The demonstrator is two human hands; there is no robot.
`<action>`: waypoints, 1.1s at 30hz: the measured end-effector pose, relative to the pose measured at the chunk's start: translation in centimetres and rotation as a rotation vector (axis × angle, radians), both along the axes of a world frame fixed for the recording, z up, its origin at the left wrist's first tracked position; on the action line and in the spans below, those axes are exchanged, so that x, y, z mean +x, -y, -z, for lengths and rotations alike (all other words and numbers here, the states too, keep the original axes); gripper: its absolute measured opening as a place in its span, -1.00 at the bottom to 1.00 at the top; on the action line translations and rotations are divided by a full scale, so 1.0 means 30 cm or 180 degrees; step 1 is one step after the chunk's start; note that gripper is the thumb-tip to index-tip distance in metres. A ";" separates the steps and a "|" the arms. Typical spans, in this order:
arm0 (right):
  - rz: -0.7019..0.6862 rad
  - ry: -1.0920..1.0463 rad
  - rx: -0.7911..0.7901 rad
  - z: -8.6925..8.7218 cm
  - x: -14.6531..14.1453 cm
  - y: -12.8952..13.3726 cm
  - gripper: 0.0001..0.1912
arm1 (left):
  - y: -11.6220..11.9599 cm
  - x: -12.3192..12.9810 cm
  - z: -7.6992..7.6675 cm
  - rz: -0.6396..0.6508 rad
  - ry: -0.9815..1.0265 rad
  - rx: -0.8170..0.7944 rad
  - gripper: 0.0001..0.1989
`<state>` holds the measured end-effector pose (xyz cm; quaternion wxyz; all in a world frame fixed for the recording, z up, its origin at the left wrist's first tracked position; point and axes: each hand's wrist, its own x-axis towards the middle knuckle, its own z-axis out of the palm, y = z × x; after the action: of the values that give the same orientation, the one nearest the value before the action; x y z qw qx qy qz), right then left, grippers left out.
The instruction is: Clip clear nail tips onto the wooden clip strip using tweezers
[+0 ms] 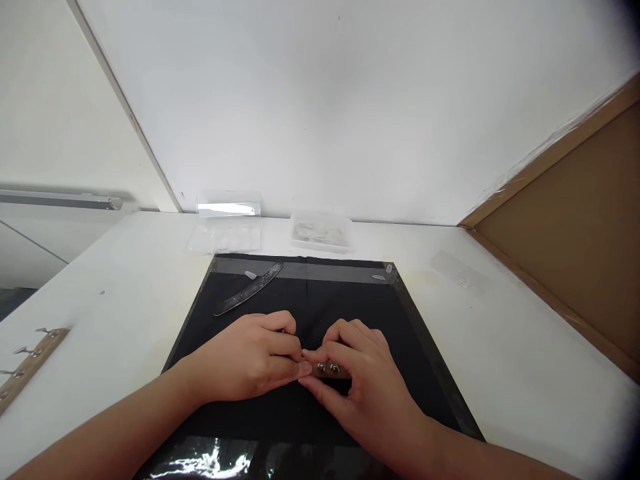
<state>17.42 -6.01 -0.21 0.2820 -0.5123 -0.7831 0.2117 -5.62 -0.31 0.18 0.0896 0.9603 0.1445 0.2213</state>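
A short wooden strip (328, 375) with small metal posts along its top is between my hands, low over the black mat (300, 420). My left hand (253, 360) is closed, its thumb pressed against the strip's left end and its fingers curled behind. Fingers and thumb of my right hand (370, 370) grip the strip from both sides, closing at the same left end. Whatever sits right between the fingertips is hidden. Beyond my left hand lies a curved dark nail file (250, 290), with a clear nail tip (251, 275) beside it.
More clear nail tips (379, 277) lie at the mat's far right corner. Behind the mat are a plastic box (321, 233) of clear pieces and an open clear case (225, 237). Another wooden strip with metal posts (35, 360) lies left. A brown-framed panel (565, 220) borders the right.
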 end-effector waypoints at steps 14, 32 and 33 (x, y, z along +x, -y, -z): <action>-0.0380 0.0218 0.0261 -0.025 0.037 -0.027 -0.61 | 0.000 -0.006 -0.005 -0.0010 -0.0001 0.0004 -0.91; 0.1146 0.1574 0.0556 0.057 0.377 -0.384 -0.78 | -0.001 0.004 0.018 -0.0029 0.0209 -0.0580 -0.84; 0.1143 0.1646 0.0498 0.057 0.373 -0.381 -0.78 | -0.001 0.004 0.020 -0.0032 0.0210 -0.0609 -0.79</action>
<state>28.59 5.43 -1.94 0.1451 -0.6558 -0.7398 -0.0395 -5.51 -0.28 -0.42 0.1846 0.9388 0.1667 0.2384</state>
